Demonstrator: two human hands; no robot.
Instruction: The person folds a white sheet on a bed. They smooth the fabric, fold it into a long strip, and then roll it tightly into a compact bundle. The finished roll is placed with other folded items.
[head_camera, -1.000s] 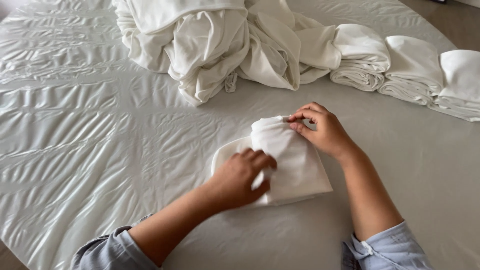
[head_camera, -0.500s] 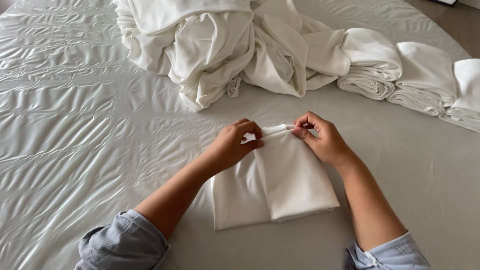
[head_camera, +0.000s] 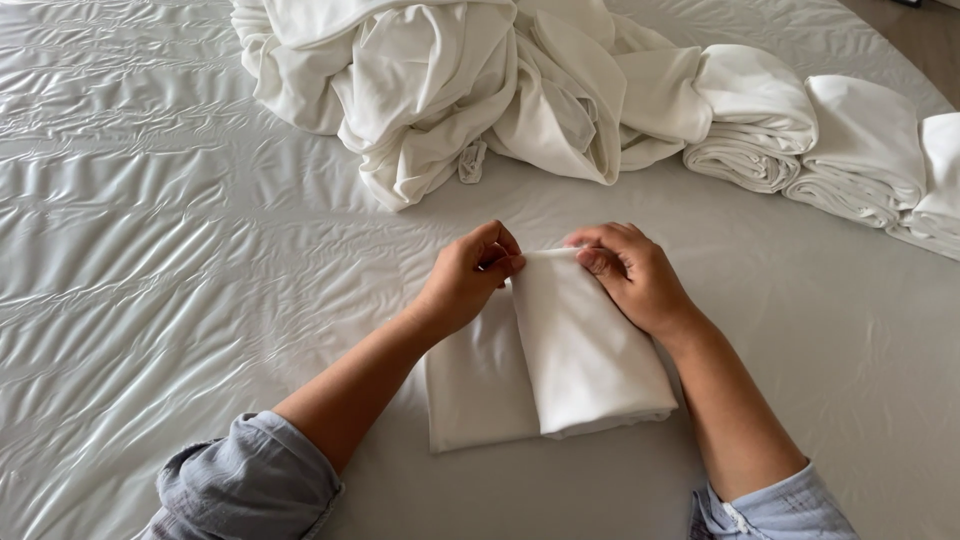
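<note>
Right now my left hand (head_camera: 468, 280) and my right hand (head_camera: 630, 275) both pinch the far edge of a folded white cloth (head_camera: 560, 360) that lies in the lower middle of the frame on the bed's pale sheet (head_camera: 150, 250). The cloth's long axis runs away from me, from its near edge by my forearms up to the pinched edge; its right panel is folded over the left one. Both hands sit at that far end, about equally near, fingers curled narrow and closed on the fabric, knuckles up, wrists angled inward toward each other. Across the top of the frame a heap of loose white linens (head_camera: 450, 90) is piled, and at the upper right a row of rolled white cloths (head_camera: 810, 135) lies well apart from my hands.
</note>
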